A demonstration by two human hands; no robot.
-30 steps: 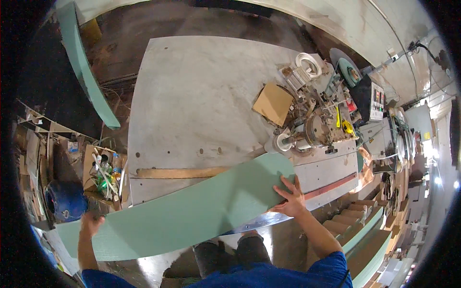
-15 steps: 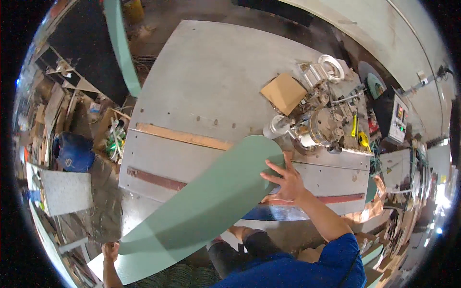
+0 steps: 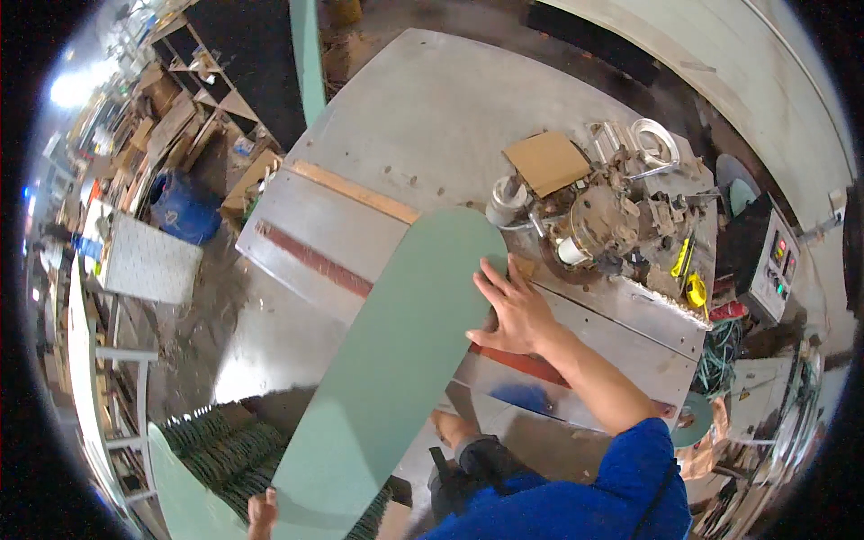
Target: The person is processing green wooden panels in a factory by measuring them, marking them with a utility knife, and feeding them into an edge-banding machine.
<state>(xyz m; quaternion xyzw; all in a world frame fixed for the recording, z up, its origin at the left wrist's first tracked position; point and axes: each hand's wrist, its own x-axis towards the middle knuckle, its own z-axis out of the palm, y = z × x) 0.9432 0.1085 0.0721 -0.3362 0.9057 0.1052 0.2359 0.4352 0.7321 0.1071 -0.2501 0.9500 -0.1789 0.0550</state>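
A long pale green board (image 3: 387,360) with a rounded far end slants across the front of the grey metal worktable (image 3: 396,117). Its far end lies on the table and its near end reaches out toward me. My left hand (image 3: 262,513) is closed round the board's left edge near the bottom of the view, fingertips on the top face. Against the right edge, close to the rounded end, my right hand (image 3: 515,315) rests with fingers spread over the green surface. Just past that end stand a white cylindrical pot (image 3: 507,200) and a grimy metal machine head (image 3: 603,220).
A cardboard piece (image 3: 547,163) lies by the machine. Yellow tools (image 3: 694,290) sit at the table's right, beside a control box (image 3: 772,263). Dark ridged stacked pieces (image 3: 225,445) are at lower left. A blue barrel (image 3: 184,207) stands on the floor farther left.
The board has swung from a shallow slant to a steeper one, its near end moving right. My left hand has moved right with it. The view has turned as well.
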